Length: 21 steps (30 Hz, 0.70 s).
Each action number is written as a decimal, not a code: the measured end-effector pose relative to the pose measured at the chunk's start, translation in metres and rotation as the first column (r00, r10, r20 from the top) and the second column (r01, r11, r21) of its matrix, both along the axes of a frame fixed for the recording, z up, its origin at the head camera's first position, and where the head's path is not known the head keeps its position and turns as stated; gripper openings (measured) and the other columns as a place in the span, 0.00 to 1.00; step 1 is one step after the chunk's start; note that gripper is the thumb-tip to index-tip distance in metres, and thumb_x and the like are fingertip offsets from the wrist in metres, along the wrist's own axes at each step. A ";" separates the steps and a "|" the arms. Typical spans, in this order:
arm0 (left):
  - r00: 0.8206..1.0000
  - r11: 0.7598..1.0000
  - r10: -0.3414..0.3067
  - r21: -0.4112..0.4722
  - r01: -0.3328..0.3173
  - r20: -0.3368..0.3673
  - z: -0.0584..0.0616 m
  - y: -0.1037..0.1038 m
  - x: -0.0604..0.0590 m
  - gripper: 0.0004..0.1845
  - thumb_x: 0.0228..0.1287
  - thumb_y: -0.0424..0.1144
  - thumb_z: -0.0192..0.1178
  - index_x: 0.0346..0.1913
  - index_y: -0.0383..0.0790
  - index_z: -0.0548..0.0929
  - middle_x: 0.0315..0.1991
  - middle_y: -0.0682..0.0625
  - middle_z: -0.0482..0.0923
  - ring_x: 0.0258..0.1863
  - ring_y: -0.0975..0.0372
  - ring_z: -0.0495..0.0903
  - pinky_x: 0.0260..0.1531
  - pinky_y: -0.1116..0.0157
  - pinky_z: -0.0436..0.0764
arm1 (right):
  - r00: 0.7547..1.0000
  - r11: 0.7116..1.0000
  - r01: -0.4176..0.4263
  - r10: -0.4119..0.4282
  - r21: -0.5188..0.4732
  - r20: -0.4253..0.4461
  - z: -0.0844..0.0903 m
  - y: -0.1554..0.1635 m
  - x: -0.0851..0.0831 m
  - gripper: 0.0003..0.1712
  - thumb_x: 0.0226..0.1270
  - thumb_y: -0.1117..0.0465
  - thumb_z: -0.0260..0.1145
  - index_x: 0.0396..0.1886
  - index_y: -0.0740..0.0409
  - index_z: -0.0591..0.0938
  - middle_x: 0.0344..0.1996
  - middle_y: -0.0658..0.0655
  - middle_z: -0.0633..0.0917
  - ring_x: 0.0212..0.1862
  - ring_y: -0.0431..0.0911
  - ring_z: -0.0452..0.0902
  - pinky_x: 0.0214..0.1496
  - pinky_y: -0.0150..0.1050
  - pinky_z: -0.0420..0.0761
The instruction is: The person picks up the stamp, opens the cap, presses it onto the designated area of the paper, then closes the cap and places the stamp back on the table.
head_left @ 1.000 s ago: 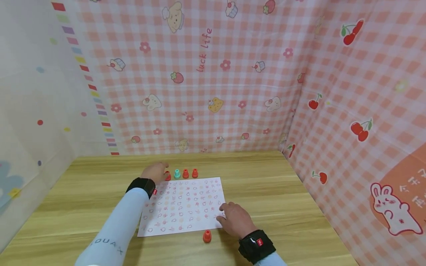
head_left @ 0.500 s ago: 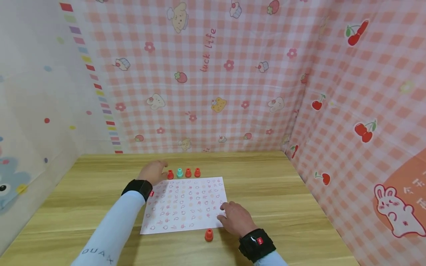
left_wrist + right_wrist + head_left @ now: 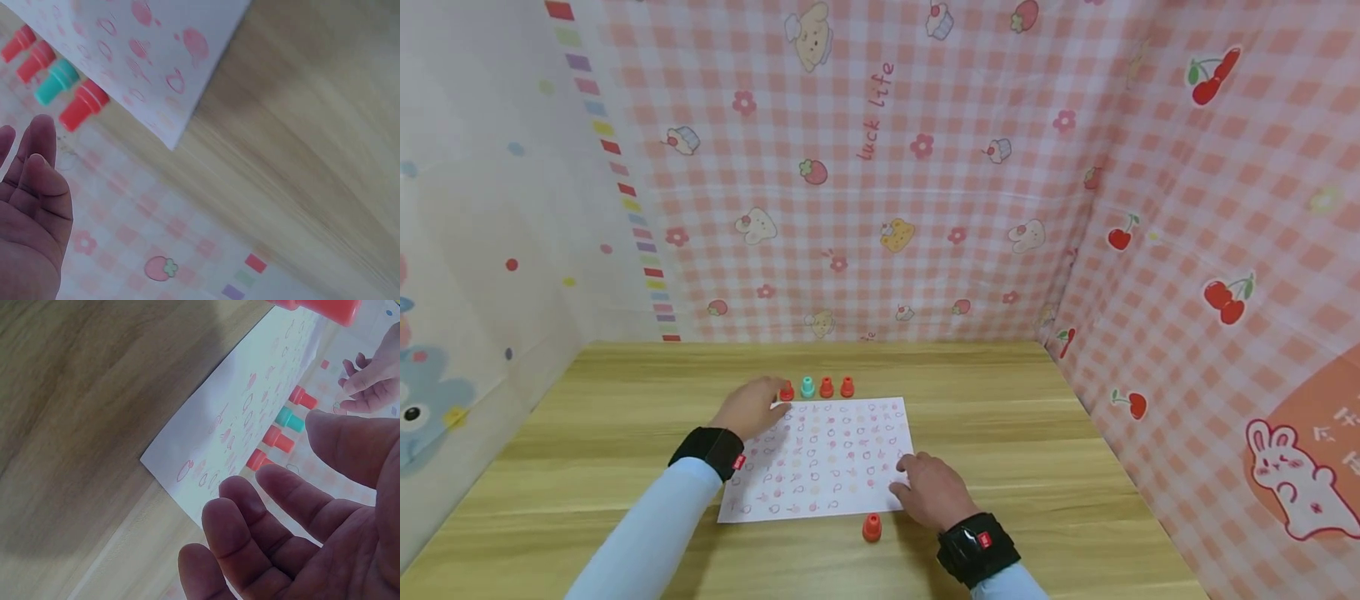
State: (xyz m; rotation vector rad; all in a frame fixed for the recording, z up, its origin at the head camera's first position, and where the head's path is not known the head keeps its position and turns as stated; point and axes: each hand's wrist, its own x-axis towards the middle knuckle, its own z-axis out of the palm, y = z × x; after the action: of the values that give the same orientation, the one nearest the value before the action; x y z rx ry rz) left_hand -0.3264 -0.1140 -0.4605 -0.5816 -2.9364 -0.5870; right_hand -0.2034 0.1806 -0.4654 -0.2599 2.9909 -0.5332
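Observation:
My left hand (image 3: 748, 408) reaches over the paper's far left corner, its fingertips right at the leftmost red stamp (image 3: 787, 392). In the left wrist view that stamp (image 3: 84, 105) stands beyond the loosely bent fingers (image 3: 47, 178), which hold nothing. Beside it in the row are a teal stamp (image 3: 807, 387) and two more red ones. A white sheet of paper (image 3: 842, 458) bears rows of small pink and red printed shapes. Over its right edge lies my right hand (image 3: 934, 492), fingers relaxed and parted, with nothing in them. Another red stamp (image 3: 872, 527) stands upright just in front of the sheet.
The wooden tabletop (image 3: 1000, 417) extends on all sides of the paper. A pink checked cloth (image 3: 850, 200) hangs behind it, and a similar cloth (image 3: 1180, 358) closes the right side. On the left is a white printed cloth (image 3: 490, 208).
My left hand first draws slightly left, uncovering the leftmost red stamp, then comes back close to it with the wrist lower. The head view shifts a little. My right hand keeps its place.

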 end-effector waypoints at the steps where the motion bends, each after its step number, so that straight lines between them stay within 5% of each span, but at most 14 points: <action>1: 1.000 1.000 -0.005 -0.003 0.005 0.001 0.000 0.001 0.003 0.21 0.65 0.39 0.67 0.57 0.33 0.80 0.48 0.41 0.82 0.43 0.52 0.80 0.49 0.52 0.79 | 1.000 1.000 -0.003 0.003 0.001 -0.004 0.000 0.000 0.000 0.18 0.66 0.53 0.69 0.49 0.60 0.83 0.31 0.53 0.78 0.31 0.46 0.70 0.37 0.42 0.75; 14: 0.996 0.998 -0.064 0.022 0.062 0.066 0.013 0.031 0.038 0.20 0.64 0.42 0.68 0.57 0.40 0.81 0.40 0.49 0.82 0.39 0.59 0.79 0.45 0.57 0.80 | 1.000 0.999 -0.014 0.014 0.030 -0.002 -0.001 -0.002 -0.001 0.18 0.66 0.53 0.69 0.49 0.60 0.83 0.35 0.55 0.81 0.34 0.46 0.73 0.42 0.45 0.78; 21: 0.982 0.984 -0.179 0.007 0.179 0.057 0.018 0.053 0.063 0.15 0.64 0.43 0.68 0.51 0.41 0.84 0.33 0.55 0.78 0.32 0.63 0.75 0.37 0.61 0.78 | 0.999 0.998 -0.038 0.039 0.041 -0.029 0.002 -0.001 0.000 0.17 0.66 0.54 0.69 0.47 0.61 0.83 0.33 0.55 0.81 0.32 0.46 0.73 0.40 0.44 0.77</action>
State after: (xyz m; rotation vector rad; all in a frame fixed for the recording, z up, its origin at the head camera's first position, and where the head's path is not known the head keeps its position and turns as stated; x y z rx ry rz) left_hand -0.2634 -0.0605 -0.4425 -0.8500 -2.9555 -0.6339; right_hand -0.2036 0.1797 -0.4633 -0.3248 3.0149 -0.4692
